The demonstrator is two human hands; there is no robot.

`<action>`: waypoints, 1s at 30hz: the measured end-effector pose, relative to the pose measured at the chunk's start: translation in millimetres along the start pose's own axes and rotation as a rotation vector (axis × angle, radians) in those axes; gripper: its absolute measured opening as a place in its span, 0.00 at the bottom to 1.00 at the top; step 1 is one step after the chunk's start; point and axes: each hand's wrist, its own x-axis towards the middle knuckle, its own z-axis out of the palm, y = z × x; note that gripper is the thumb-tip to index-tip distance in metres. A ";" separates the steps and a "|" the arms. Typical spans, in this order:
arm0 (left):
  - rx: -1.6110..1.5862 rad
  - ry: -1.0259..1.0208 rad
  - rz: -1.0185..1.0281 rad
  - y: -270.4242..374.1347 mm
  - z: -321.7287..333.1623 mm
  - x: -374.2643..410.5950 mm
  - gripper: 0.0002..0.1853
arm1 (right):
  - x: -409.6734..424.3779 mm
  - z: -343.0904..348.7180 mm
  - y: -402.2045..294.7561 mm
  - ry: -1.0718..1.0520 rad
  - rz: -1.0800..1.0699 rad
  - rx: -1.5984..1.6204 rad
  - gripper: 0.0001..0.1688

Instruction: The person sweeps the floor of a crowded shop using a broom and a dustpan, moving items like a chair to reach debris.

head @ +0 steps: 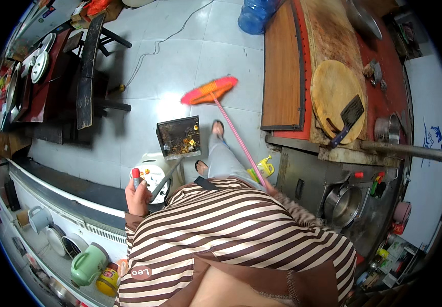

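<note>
My left hand (138, 195) is closed around the red-tipped grey handle of a long-handled dustpan (178, 136). Its pan, low over or on the floor in front of my feet, holds brown and yellow scraps of debris. My right hand (271, 188), partly hidden by my striped apron, grips the pink pole of a broom (240, 140). The broom's red and orange bristle head (209, 91) lies ahead of the dustpan, farther out on the tiles; it looks slightly blurred. My forward foot stands between the dustpan and the pole.
A white stool (154, 172) is by the dustpan handle. A black bench (89, 73) and a cable (155, 50) lie ahead left. To the right is a counter with a round chopping board (338, 99) and a cleaver (349, 115); a yellow-green bottle (264, 167) stands near my right leg.
</note>
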 end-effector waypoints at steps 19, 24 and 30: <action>-0.365 0.490 -0.315 31.8 -29.8 201.0 0.12 | 135.0 -68.1 -56.6 -0.033 -0.021 0.183 0.24; -0.392 0.590 -0.301 46.2 -32.3 231.7 0.12 | 232.1 -75.1 -68.9 0.049 -0.084 0.119 0.27; -0.361 0.602 -0.232 70.8 -53.5 262.7 0.11 | 400.7 -165.2 -271.5 0.077 0.029 -0.242 0.25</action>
